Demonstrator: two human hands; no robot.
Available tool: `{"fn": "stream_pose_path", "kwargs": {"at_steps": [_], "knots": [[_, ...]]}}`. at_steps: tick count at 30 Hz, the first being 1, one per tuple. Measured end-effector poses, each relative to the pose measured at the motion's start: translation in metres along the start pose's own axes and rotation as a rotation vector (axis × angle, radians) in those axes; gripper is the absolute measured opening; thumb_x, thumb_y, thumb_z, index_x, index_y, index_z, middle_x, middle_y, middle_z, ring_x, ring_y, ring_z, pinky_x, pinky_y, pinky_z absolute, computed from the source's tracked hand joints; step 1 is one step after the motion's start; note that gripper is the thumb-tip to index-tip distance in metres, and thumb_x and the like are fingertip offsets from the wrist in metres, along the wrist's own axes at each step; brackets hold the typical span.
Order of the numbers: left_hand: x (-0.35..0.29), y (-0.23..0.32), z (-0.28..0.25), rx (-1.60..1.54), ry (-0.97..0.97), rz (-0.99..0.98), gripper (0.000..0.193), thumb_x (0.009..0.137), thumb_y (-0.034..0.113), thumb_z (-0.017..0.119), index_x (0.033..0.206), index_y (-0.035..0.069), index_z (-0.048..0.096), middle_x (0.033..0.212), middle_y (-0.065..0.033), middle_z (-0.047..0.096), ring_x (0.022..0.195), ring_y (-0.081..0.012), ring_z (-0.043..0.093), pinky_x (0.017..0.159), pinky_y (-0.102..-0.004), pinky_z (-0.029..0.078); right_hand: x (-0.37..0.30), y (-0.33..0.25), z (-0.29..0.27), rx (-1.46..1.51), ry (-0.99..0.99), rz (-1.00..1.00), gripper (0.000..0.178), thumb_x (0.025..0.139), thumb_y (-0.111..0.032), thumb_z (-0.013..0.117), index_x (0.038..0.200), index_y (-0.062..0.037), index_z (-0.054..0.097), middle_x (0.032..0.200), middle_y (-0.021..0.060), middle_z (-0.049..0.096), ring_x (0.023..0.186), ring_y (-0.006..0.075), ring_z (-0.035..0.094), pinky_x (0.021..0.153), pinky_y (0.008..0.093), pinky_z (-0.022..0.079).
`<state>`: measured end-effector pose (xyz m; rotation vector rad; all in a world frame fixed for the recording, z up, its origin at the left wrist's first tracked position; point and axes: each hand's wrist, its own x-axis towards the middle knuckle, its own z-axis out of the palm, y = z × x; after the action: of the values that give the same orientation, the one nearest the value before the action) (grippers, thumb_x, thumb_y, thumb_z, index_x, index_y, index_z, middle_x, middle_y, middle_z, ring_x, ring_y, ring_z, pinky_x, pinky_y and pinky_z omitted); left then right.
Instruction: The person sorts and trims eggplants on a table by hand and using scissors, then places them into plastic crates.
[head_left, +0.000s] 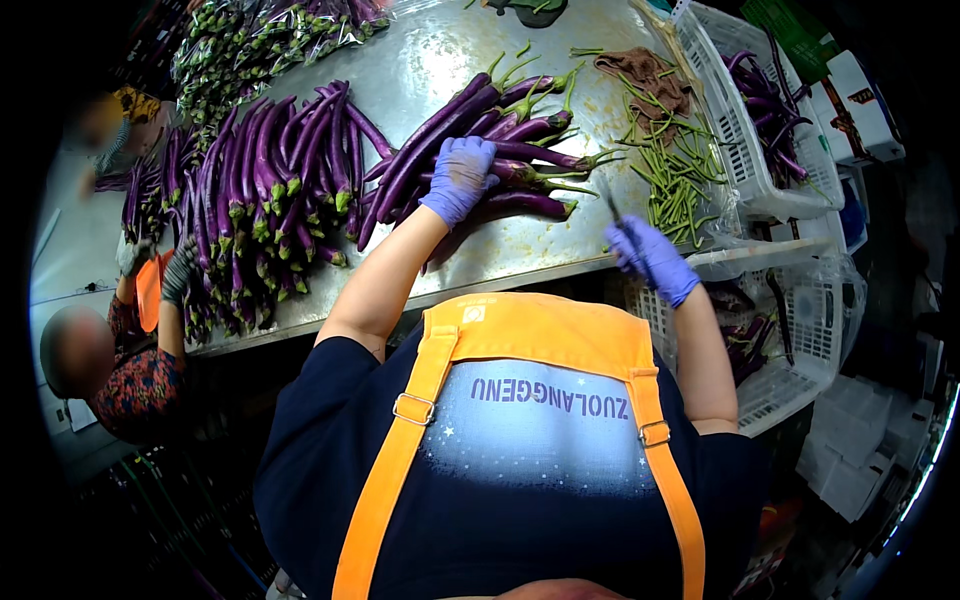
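Observation:
A loose pile of long purple eggplants (415,160) lies on the metal table, stems pointing mostly to the right. My left hand (462,178), in a purple glove, presses down over the middle of the pile with its fingers curled round an eggplant (535,151). Right of the stem ends, above the table's near edge, my right hand (648,258) wears the same kind of glove. It is closed on a slim dark-handled knife (609,203), blurred, its blade pointing away from me and apart from the eggplants.
Cut green stems (680,185) and a brown cloth (645,78) lie on the table (420,55) to the right. White crates (745,130) with eggplants stand beyond. Trimmed eggplants (265,170) are stacked left, bagged ones (260,40) farther back. Another person (140,390) works at the left.

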<state>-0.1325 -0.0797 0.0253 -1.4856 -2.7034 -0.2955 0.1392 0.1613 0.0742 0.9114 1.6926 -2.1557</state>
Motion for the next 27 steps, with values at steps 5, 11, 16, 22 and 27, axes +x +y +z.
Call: {"fn": "stream_pose_path", "kwargs": {"at_steps": [5,11,16,22,27], "knots": [[-0.007,0.011,-0.009,-0.093,0.185,0.115,0.046,0.077,0.026,0.081,0.118,0.013,0.064,0.105,-0.0134,0.062,0.101,-0.0355,0.060,0.086,-0.0450,0.051,0.015,0.036,0.031,-0.139,-0.037,-0.032,0.032,0.104,-0.041,0.060,0.112,-0.0097,0.058,0.085,-0.0006,0.059,0.072,0.0085,0.056,0.066,0.0237,0.048],[-0.016,0.036,-0.003,-0.175,0.237,0.197,0.046,0.074,0.025,0.083,0.117,0.015,0.071,0.102,-0.0113,0.062,0.097,-0.0336,0.060,0.084,-0.0457,0.050,0.032,0.037,0.069,0.001,0.025,-0.135,0.032,0.102,-0.042,0.065,0.104,-0.0126,0.054,0.076,-0.0043,0.048,0.060,0.0064,0.042,0.053,0.0220,0.037],[-0.021,0.039,0.004,-0.201,0.226,0.181,0.046,0.073,0.024,0.082,0.117,0.015,0.071,0.105,-0.0117,0.062,0.098,-0.0336,0.061,0.084,-0.0455,0.050,0.046,0.036,0.081,0.020,0.151,-0.088,0.035,0.100,-0.045,0.066,0.106,-0.0123,0.056,0.076,-0.0023,0.051,0.059,0.0072,0.047,0.053,0.0227,0.039],[-0.020,0.037,0.004,-0.229,0.210,0.168,0.046,0.073,0.024,0.083,0.117,0.015,0.071,0.107,-0.0125,0.062,0.098,-0.0341,0.061,0.085,-0.0456,0.050,0.064,0.042,0.082,0.030,0.163,-0.113,0.041,0.099,-0.052,0.065,0.110,-0.0130,0.055,0.079,-0.0020,0.056,0.061,0.0079,0.054,0.055,0.0243,0.047],[-0.017,0.034,0.008,-0.251,0.221,0.173,0.046,0.073,0.025,0.082,0.117,0.015,0.071,0.106,-0.0128,0.062,0.097,-0.0343,0.061,0.085,-0.0456,0.049,0.066,0.041,0.087,0.079,0.167,-0.110,0.039,0.098,-0.051,0.066,0.108,-0.0141,0.056,0.078,-0.0031,0.056,0.059,0.0072,0.054,0.052,0.0247,0.046]]}}
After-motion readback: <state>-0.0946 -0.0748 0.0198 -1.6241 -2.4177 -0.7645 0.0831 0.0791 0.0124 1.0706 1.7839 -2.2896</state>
